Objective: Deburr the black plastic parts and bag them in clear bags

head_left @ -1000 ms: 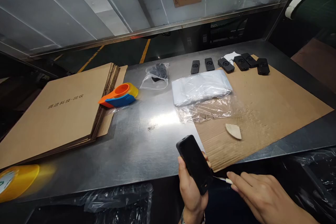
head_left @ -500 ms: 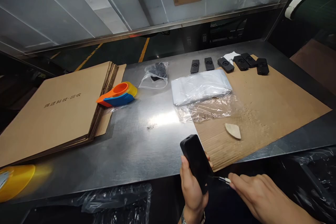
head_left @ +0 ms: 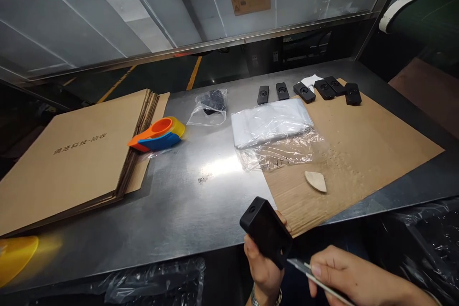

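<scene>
My left hand is wrapped round a black rectangular plastic housing, tilted, with a round hole in its upper end and a small opening near its lower corner. A slim knife with a pale handle is pinched in my right hand. Its thin blade tip reaches the housing's lower right corner; whether it touches is hard to tell. Beyond my hands, a tan wedge-shaped piece lies on a cardboard sheet. Several smaller black housings with round marks stand along the back.
A stack of folded cardboard occupies the left of the metal table. An orange and blue tape dispenser sits beside it. Clear bags and a pack of white plastic film lie mid-table. Black plastic-lined bins stand below the front edge.
The housing has tipped so its end hole shows more, and it sits slightly lower. My right hand has turned, and more of the knife now shows. The view has shifted a little.
</scene>
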The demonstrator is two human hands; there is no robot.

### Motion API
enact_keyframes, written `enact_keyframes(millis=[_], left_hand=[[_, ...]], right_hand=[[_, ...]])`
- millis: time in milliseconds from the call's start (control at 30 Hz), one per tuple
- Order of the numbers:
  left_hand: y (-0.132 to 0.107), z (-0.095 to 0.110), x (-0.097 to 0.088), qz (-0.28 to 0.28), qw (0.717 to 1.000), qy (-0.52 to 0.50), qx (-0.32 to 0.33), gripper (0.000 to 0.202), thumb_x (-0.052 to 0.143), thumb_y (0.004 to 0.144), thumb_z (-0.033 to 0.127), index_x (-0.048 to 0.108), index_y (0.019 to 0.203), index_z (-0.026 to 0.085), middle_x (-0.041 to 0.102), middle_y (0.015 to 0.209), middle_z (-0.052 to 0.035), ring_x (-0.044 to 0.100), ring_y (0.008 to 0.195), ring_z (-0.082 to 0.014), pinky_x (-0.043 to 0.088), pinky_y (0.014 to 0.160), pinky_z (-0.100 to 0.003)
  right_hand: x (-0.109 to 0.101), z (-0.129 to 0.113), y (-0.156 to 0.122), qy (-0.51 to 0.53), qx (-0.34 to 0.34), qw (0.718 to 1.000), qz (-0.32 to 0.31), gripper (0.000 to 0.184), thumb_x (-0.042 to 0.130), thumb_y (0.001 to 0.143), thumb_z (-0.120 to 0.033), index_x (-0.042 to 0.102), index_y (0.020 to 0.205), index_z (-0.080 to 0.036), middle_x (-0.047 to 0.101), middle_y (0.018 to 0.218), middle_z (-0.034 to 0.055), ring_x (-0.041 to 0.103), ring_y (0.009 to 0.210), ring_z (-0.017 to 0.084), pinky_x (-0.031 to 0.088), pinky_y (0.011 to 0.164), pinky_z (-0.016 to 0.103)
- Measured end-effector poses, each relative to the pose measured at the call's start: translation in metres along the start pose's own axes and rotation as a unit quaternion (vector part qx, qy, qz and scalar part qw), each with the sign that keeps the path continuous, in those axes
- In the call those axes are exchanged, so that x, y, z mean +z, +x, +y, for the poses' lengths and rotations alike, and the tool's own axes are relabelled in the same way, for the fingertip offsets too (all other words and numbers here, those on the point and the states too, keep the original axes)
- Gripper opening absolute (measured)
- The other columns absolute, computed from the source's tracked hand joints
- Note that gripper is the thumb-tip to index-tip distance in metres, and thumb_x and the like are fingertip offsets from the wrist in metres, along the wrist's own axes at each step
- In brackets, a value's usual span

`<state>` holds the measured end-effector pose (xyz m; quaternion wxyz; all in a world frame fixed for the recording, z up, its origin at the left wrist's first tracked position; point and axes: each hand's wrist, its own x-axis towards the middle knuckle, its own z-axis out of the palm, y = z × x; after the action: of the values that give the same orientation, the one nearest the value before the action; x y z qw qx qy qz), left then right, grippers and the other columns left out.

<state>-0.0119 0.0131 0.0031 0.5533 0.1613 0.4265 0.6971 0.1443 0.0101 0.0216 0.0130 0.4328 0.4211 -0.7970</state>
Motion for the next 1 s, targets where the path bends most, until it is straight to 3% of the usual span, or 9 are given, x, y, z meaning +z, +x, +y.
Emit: enact_keyframes(millis=[167, 333, 400, 500, 633, 733, 800, 933, 1000], left_hand=[[0.005, 0.005, 0.005, -0.013, 0.994, -0.059, -0.087, 0.056, 0.042, 0.078, 0.064, 0.067, 0.077, 0.014, 0.061, 0.068, -0.0057, 0.054, 0.056, -0.0134, 0.041, 0.046, -0.020], [0.006, 0.002, 0.006, 0.043, 0.978, -0.102, -0.177, 0.055, 0.039, 0.082, 0.059, 0.067, 0.078, 0.012, 0.062, 0.069, -0.0064, 0.056, 0.058, -0.0140, 0.045, 0.052, -0.023], [0.005, 0.001, 0.009, 0.063, 0.972, -0.108, -0.200, 0.054, 0.038, 0.084, 0.057, 0.067, 0.077, 0.011, 0.062, 0.069, -0.0064, 0.057, 0.057, -0.0139, 0.046, 0.053, -0.023], [0.003, 0.000, 0.015, 0.079, 0.964, -0.107, -0.230, 0.053, 0.038, 0.086, 0.054, 0.066, 0.071, 0.011, 0.063, 0.065, -0.0063, 0.057, 0.055, -0.0135, 0.047, 0.053, -0.022], [0.004, -0.002, 0.020, 0.118, 0.954, -0.120, -0.249, 0.055, 0.036, 0.087, 0.052, 0.065, 0.066, 0.010, 0.062, 0.061, -0.0060, 0.057, 0.050, -0.0126, 0.045, 0.048, -0.020], [0.008, -0.004, 0.022, 0.156, 0.944, -0.146, -0.251, 0.050, 0.037, 0.089, 0.047, 0.064, 0.067, 0.011, 0.063, 0.061, -0.0052, 0.057, 0.049, -0.0126, 0.046, 0.047, -0.021], [0.012, -0.005, 0.021, 0.169, 0.942, -0.151, -0.249, 0.047, 0.037, 0.090, 0.044, 0.064, 0.068, 0.012, 0.063, 0.060, -0.0051, 0.058, 0.049, -0.0131, 0.047, 0.048, -0.021], [0.015, -0.004, 0.019, 0.134, 0.948, -0.124, -0.260, 0.047, 0.039, 0.089, 0.044, 0.064, 0.068, 0.010, 0.064, 0.062, -0.0062, 0.058, 0.049, -0.0134, 0.046, 0.047, -0.021], [0.014, -0.004, 0.018, 0.108, 0.943, -0.114, -0.295, 0.048, 0.039, 0.088, 0.045, 0.064, 0.068, 0.009, 0.064, 0.063, -0.0068, 0.058, 0.049, -0.0136, 0.044, 0.045, -0.021]], right_hand=[[0.007, 0.007, 0.004, 0.131, -0.063, 0.989, -0.025, 0.052, 0.039, 0.084, -0.064, 0.055, 0.080, -0.014, 0.040, 0.039, -0.0076, 0.032, 0.029, 0.004, 0.021, 0.030, 0.014], [0.007, 0.016, 0.011, -0.040, -0.216, 0.961, 0.167, 0.030, 0.049, 0.088, -0.047, 0.056, 0.091, -0.018, 0.051, 0.059, -0.0038, 0.044, 0.044, 0.006, 0.036, 0.040, 0.015], [0.005, 0.016, 0.014, -0.173, -0.320, 0.899, 0.244, 0.018, 0.049, 0.090, -0.030, 0.058, 0.101, -0.019, 0.058, 0.071, -0.0001, 0.053, 0.057, 0.010, 0.043, 0.053, 0.020], [0.002, 0.012, 0.020, -0.338, -0.456, 0.776, 0.276, 0.026, 0.045, 0.089, -0.014, 0.056, 0.112, -0.018, 0.060, 0.068, 0.0011, 0.054, 0.058, 0.012, 0.041, 0.053, 0.023], [0.003, 0.011, 0.028, -0.462, -0.536, 0.625, 0.328, 0.030, 0.036, 0.088, -0.008, 0.053, 0.112, -0.008, 0.057, 0.059, 0.0031, 0.051, 0.050, 0.015, 0.034, 0.046, 0.027], [0.009, 0.016, 0.034, -0.482, -0.560, 0.551, 0.388, 0.026, 0.041, 0.085, -0.005, 0.053, 0.108, -0.005, 0.054, 0.054, 0.0027, 0.047, 0.047, 0.015, 0.030, 0.044, 0.028], [0.011, 0.020, 0.035, -0.447, -0.549, 0.575, 0.410, 0.020, 0.044, 0.084, -0.004, 0.055, 0.101, -0.008, 0.055, 0.056, 0.0025, 0.048, 0.049, 0.014, 0.033, 0.046, 0.027], [0.005, 0.018, 0.030, -0.341, -0.472, 0.732, 0.353, 0.018, 0.041, 0.091, -0.013, 0.051, 0.077, -0.017, 0.051, 0.058, -0.0012, 0.047, 0.049, 0.010, 0.036, 0.048, 0.022], [-0.002, 0.011, 0.024, -0.325, -0.444, 0.768, 0.327, 0.021, 0.044, 0.092, -0.018, 0.050, 0.072, -0.019, 0.049, 0.057, -0.0029, 0.046, 0.048, 0.009, 0.034, 0.047, 0.021]])
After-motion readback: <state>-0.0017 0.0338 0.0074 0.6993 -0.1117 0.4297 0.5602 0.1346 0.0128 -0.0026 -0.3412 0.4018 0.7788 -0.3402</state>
